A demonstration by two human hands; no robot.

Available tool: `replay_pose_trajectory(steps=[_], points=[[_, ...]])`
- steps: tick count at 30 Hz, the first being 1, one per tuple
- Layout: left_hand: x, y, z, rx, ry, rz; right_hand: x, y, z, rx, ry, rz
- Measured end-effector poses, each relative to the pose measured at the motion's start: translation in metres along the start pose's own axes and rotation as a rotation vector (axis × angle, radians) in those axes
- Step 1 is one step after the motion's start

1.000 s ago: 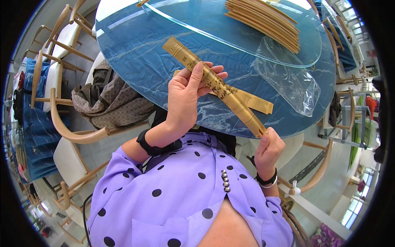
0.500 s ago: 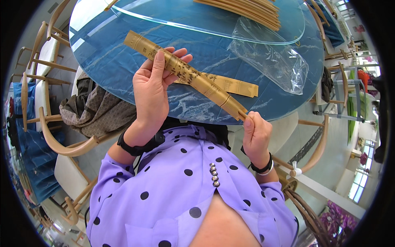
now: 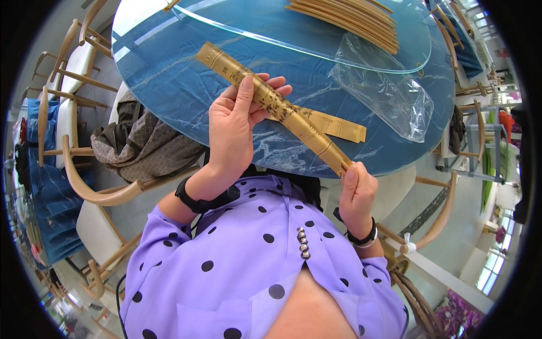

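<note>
A long gold paper chopstick sleeve [image 3: 285, 116] with a dark printed pattern slants across my front, above the table's near edge. My left hand [image 3: 240, 116] is closed around its upper half, thumb on top. At the lower right end, my right hand [image 3: 358, 192] pinches the ends of the chopsticks [image 3: 345, 169], right against the sleeve's mouth; most of their length is hidden inside. Beneath the held sleeve, another gold chopstick sleeve [image 3: 339, 127] lies flat on the blue table, partly covered.
The round blue marbled table [image 3: 209, 104] carries a glass turntable [image 3: 316, 48]. On the turntable lies a pile of wooden chopsticks [image 3: 350, 22]. Crumpled clear plastic wrap [image 3: 389, 93] sits to the right. A wooden chair [image 3: 107, 195] holding a grey-brown patterned cloth [image 3: 149, 141] stands at left.
My right fingers are closer to the sleeve's mouth, and less of the chopsticks shows outside it. The whole view has shifted slightly, so things appear further right and lower.
</note>
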State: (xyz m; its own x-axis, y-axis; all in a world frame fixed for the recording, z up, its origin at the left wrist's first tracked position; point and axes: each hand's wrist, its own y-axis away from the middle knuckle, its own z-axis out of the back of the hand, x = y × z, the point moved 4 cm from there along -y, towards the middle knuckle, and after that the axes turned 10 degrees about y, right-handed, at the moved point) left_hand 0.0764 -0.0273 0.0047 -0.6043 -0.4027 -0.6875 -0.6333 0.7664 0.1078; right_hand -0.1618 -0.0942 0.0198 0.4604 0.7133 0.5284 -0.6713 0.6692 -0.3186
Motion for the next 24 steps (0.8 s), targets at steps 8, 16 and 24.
replay_pose_trajectory(steps=[8, 16, 24], points=[[-0.002, 0.007, 0.002, 0.013, 0.009, -0.028, 0.007, -0.003, -0.007, 0.055, -0.025, 0.024], [-0.003, 0.004, 0.003, 0.025, 0.025, 0.031, 0.014, -0.020, -0.009, 0.192, -0.112, 0.080], [-0.015, -0.004, 0.004, 0.053, -0.082, 0.047, 0.042, -0.047, 0.009, -0.018, -0.009, 0.551]])
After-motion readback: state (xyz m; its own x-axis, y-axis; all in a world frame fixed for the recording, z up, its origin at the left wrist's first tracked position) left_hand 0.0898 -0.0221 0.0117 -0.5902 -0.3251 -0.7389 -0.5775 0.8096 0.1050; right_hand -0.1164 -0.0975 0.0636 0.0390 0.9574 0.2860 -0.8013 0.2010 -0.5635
